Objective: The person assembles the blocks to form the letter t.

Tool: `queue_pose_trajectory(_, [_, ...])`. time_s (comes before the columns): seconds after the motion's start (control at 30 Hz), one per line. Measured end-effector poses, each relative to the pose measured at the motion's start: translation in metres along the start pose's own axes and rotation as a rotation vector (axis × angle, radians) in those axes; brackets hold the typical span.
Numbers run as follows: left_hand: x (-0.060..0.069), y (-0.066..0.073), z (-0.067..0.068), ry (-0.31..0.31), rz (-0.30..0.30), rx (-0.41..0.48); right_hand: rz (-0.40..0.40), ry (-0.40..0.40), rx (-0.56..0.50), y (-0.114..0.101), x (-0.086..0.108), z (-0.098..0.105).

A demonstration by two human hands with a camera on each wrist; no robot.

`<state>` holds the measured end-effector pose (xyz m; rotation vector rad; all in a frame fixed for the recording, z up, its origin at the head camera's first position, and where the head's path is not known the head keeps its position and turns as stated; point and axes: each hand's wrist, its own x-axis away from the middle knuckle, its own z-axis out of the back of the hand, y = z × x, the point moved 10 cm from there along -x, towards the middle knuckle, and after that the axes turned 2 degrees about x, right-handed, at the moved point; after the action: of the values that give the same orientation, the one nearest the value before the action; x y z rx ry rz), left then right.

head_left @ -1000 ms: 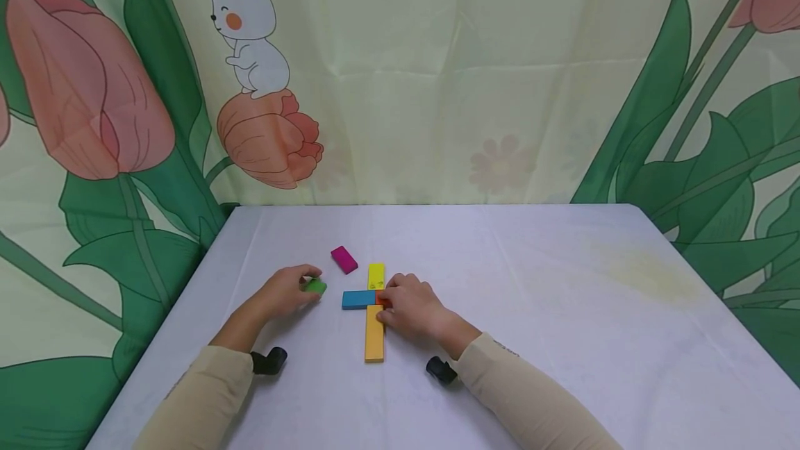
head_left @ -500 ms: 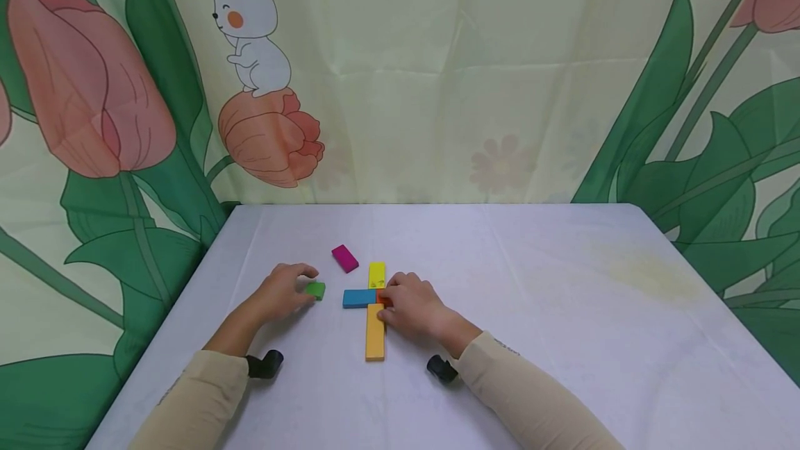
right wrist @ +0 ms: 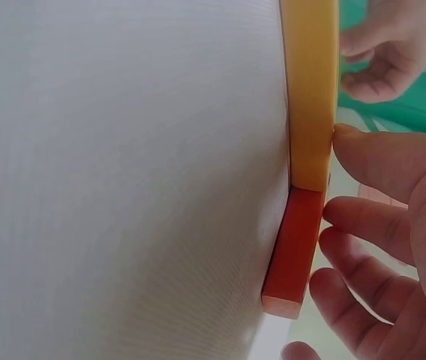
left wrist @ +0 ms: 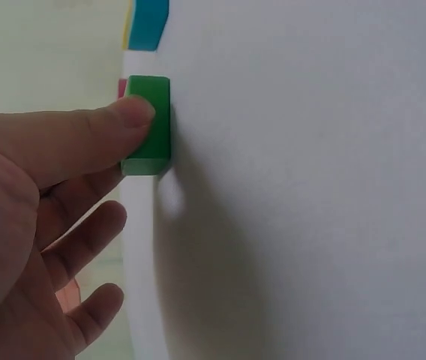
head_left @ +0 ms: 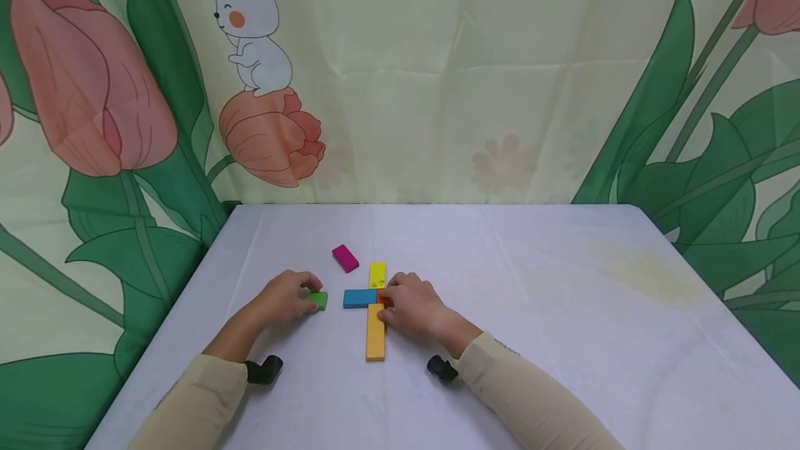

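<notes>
Thumb on one face, fingers partly hidden behind, and that's the left hand (head_left: 289, 299) pinching the green block (head_left: 319, 301), left of the blue block (head_left: 359, 298) with a gap between; whether it touches the surface (head_left: 531, 339) I can't tell. Small, crisp-edged piece, this: looks light, stiff and hard to break, smooth enough perhaps to twist under a careless fingertip, so opposite faces are the place to take hold. Meanwhile the right hand (head_left: 412, 305) grips nothing, fingers relaxed, thumb tip at the orange block (head_left: 376, 339), fingertips against the red block (right wrist: 295, 247), both likely to skid if nudged.
</notes>
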<state>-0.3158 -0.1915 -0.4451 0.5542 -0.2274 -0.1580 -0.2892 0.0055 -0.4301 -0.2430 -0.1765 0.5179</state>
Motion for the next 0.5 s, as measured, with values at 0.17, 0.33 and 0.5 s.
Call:
queue_pose_trajectory(0.17, [0.007, 0.003, -0.001, 0.024, -0.021, -0.022, 0.001, -0.003, -0.002, 0.0, 0.0, 0.0])
queue_pose_trajectory(0.33, [0.015, 0.005, 0.003, 0.044, -0.038, -0.023, 0.001, -0.009, -0.016, -0.001, 0.0, -0.001])
queue_pose_trajectory(0.5, [0.022, 0.014, 0.005, 0.044, -0.076, -0.02, -0.006, -0.01, -0.017, 0.0, 0.001, -0.001])
